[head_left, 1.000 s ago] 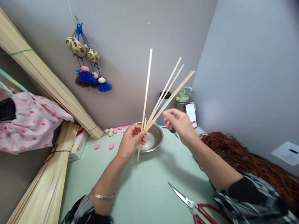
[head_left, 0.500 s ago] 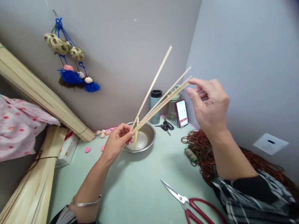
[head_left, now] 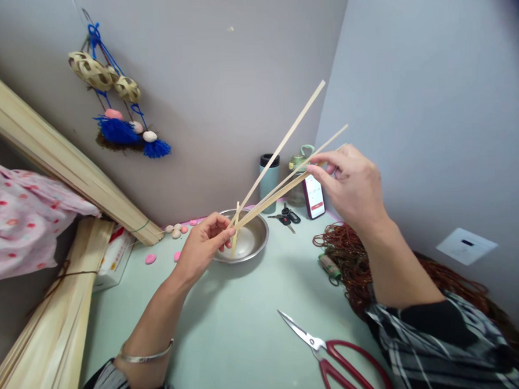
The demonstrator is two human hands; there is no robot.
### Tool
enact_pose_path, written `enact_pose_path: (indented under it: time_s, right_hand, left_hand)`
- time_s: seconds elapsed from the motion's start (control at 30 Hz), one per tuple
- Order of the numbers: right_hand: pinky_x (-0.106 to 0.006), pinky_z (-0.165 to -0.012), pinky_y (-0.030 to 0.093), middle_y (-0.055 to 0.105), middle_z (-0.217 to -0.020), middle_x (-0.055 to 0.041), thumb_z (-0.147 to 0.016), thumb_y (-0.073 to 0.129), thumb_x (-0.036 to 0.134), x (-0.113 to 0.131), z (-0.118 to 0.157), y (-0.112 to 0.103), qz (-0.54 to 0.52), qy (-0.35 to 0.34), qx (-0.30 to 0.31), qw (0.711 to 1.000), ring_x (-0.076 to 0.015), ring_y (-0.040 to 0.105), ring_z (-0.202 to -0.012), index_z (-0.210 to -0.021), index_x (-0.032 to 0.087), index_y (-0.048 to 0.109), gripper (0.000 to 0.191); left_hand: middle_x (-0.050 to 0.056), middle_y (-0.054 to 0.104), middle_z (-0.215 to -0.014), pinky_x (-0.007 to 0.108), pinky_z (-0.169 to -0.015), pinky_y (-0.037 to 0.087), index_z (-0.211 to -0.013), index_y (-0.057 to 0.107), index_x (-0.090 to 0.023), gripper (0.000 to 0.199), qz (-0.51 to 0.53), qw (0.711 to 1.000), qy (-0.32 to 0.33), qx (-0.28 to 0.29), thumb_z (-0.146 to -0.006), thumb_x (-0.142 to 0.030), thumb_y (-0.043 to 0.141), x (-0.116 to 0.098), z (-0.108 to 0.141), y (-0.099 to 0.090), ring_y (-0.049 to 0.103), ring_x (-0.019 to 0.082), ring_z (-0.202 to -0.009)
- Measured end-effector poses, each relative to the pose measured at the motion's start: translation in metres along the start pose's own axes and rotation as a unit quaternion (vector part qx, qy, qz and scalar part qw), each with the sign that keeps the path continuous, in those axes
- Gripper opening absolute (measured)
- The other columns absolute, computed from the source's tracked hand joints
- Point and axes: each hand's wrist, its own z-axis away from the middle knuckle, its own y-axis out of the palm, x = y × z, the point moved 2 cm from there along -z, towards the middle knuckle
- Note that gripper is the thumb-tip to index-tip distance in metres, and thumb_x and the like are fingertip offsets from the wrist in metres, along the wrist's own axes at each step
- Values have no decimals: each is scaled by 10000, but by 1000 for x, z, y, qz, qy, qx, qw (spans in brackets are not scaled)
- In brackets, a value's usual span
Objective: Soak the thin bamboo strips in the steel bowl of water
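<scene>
My left hand [head_left: 207, 239] pinches the lower ends of several thin bamboo strips [head_left: 277, 192], which fan up to the right. Closed on part of the bundle farther along is my right hand [head_left: 348, 184], thumb and fingertips together on the strips. One strip stands apart, steeper than the others, its far end free against the wall. A short piece juts out across the bundle by my left fingers. Behind and below the left hand, a metal bowl [head_left: 256, 250] rests on the table; its left side is partly hidden.
Red-handled scissors [head_left: 319, 345] lie in front. At the right are brown cord [head_left: 354, 271] and a small spool [head_left: 330, 267]. Keys [head_left: 288, 218], a phone [head_left: 314, 196] and a blue tumbler [head_left: 269, 182] stand near the wall. Bamboo bundles [head_left: 65, 141] lean left; woven ornaments [head_left: 101, 75] hang above.
My right hand has moved left and slightly down, from the strip tips to partway along the bundle, and its fingers have closed. The separate strip has tilted to the right.
</scene>
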Motion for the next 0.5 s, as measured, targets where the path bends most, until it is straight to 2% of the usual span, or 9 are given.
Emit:
enact_pose_path:
  time_s: [0.13, 0.23, 0.43, 0.5]
  right_hand:
    - [-321, -680, 436, 540, -725, 3, -882, 670, 279, 4, 0, 0, -75, 8, -10, 997, -146, 493, -658, -822, 246, 754, 109]
    - [-306, -642, 433, 585, -727, 3, -855, 697, 288, 6, -2, -1, -174, 26, 3, 984, -139, 495, -651, -771, 234, 732, 107]
    - [-297, -581, 457, 606, -668, 10, -811, 773, 385, 6, -4, -3, -363, 113, 72, 922, -136, 548, -607, -761, 230, 709, 175]
    - [-309, -588, 464, 602, -707, 0, -806, 781, 407, 5, -6, -7, -417, 129, 59, 898, -132, 551, -607, -760, 227, 680, 212]
  left_hand:
    - [-21, 630, -655, 206, -558, 443, -808, 609, -190, 258, 2, 1000, -7, -4, -816, -401, 758, -1, 0, -1, 575, 102, -590]
    - [-23, 625, -642, 199, -526, 428, -801, 601, -186, 281, 10, 1000, -22, -11, -801, -412, 769, -1, -1, -3, 555, 93, -552]
    - [-27, 610, -621, 194, -495, 419, -797, 615, -177, 323, 32, 998, -28, -36, -756, -433, 808, 3, -2, -13, 543, 90, -530]
    - [-27, 613, -618, 190, -501, 423, -805, 621, -173, 330, 35, 998, -28, -38, -751, -433, 816, 6, -3, -18, 543, 87, -533]
